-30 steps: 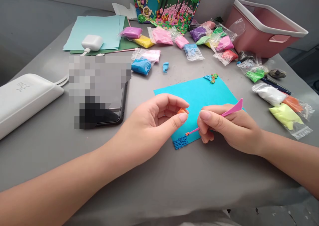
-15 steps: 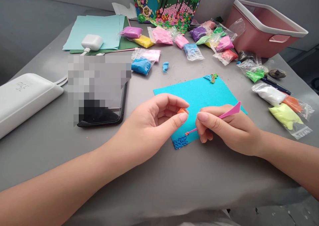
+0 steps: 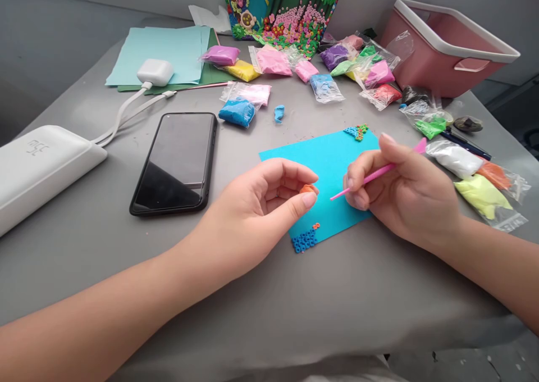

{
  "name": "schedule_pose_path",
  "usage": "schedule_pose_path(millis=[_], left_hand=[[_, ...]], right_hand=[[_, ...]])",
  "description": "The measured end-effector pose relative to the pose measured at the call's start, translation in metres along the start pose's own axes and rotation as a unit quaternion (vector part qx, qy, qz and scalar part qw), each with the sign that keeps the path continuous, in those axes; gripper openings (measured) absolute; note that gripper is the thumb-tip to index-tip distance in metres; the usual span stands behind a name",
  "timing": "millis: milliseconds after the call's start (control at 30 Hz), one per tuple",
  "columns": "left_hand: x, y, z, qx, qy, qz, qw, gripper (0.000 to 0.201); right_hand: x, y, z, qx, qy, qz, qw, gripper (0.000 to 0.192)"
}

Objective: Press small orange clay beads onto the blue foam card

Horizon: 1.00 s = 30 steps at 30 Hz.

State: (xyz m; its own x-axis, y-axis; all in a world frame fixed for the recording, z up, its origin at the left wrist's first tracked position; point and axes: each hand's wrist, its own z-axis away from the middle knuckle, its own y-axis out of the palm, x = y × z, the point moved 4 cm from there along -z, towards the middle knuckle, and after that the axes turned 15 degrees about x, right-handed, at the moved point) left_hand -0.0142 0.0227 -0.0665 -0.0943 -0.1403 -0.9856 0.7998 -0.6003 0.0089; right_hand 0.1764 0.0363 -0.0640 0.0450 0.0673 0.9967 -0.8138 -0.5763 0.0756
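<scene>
Pink tool [image 3: 379, 172] off the orange rings [image 3: 316, 226].
Right hand [image 3: 406, 194] drawn back toward blue sheet's [image 3: 311, 157] right edge, tip away from near-left corner.

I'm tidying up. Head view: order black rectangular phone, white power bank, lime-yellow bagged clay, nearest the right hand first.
1. Lime-yellow bagged clay, right of the right hand
2. Black rectangular phone, left
3. White power bank, far left

Single head-worn view — faces forward, down; close above grey table [image 3: 252, 320]
</scene>
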Motion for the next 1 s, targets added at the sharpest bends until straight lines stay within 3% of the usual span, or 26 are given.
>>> schedule_pose_path(millis=[67,133,233,333,400,533,767,1000], left_hand=[[-0.001,0.000,0.001,-0.001,0.009,0.014,1.000,0.015],[-0.001,0.001,0.001,0.007,0.014,0.034,0.999,0.019],[-0.001,0.003,0.002,0.037,0.009,0.066,0.997,0.023],[0.001,0.005,0.003,0.071,0.011,0.097,0.993,0.024],[0.001,0.007,0.003,0.087,0.015,0.114,0.990,0.027],[0.002,0.008,0.003,0.107,0.010,0.125,0.986,0.030],[0.001,0.010,0.005,0.112,-0.009,0.118,0.987,0.026],[-0.001,0.009,0.004,0.103,-0.006,0.080,0.991,0.022]], right_hand=[[0.006,0.000,0.004,-0.033,-0.089,0.072,0.993,0.052],[0.012,0.002,0.012,-0.069,-0.166,0.148,0.972,0.039],[0.019,0.010,0.019,-0.074,-0.177,0.288,0.938,0.019],[0.026,0.021,0.021,-0.018,-0.182,0.431,0.884,0.017],[0.028,0.026,0.022,0.015,-0.193,0.463,0.865,0.019],[0.027,0.027,0.021,0.043,-0.195,0.455,0.868,0.017],[0.028,0.027,0.018,0.035,-0.186,0.443,0.876,0.009],[0.029,0.028,0.018,0.040,-0.194,0.431,0.880,0.017]])
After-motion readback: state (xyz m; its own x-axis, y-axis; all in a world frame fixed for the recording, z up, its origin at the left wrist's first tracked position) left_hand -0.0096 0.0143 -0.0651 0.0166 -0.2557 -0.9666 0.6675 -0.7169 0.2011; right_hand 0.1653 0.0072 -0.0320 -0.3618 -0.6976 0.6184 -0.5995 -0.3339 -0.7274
